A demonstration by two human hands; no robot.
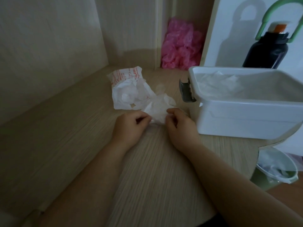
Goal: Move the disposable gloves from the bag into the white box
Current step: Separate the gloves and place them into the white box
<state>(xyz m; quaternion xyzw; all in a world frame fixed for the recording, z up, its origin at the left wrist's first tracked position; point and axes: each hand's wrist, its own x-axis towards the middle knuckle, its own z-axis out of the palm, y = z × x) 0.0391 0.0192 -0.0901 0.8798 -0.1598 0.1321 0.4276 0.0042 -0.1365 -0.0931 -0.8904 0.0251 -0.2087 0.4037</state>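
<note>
two hands meet mid-desk (65, 145), the left hand (131, 126) and right hand (178, 125) each pinching one crumpled glove (158, 108) with curled fingers, the bag (126, 89) at eleven o'clock, the box (246, 118) at two o'clock holding more gloves (216, 84).

Pale wood-grain desk (65, 145) under the grip. Well beyond it, crinkled pink plastic (180, 45) heaped in a nook. Beyond and to the right, a green-handled black bottle (265, 53). Nearer right, a lined waste bin (294, 176).

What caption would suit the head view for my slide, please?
Left hand and right hand pinch a clear glove on the desk beside the bag and white box.
</note>
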